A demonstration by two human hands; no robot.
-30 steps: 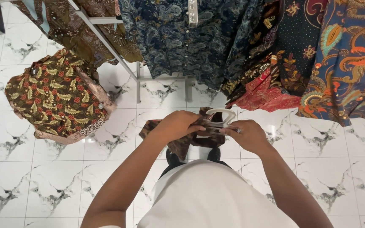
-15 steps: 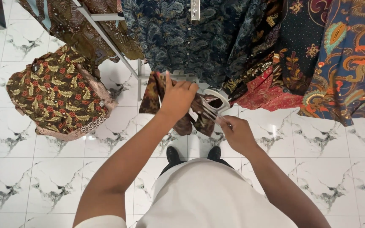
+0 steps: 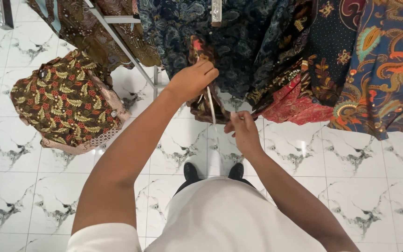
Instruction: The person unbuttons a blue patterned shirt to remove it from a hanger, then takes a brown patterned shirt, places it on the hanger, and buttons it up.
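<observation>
Two hands up at one rack [image 3: 117,39] — left hand [image 3: 193,80] gripping brown shirt [image 3: 200,100], right hand [image 3: 243,129] pinching one white hanger [image 3: 211,108]; one patterned shirt [image 3: 66,102] on floor [image 3: 33,196].

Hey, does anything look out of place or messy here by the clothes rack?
Yes: a patterned brown garment lies crumpled on the tiled floor left of the rack, while the others hang. The left hand lifts another garment on a white hanger.

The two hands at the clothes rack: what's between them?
In the head view, a thin white hanger runs between the left hand and right hand, with a brown patterned garment hanging on it behind.
</observation>
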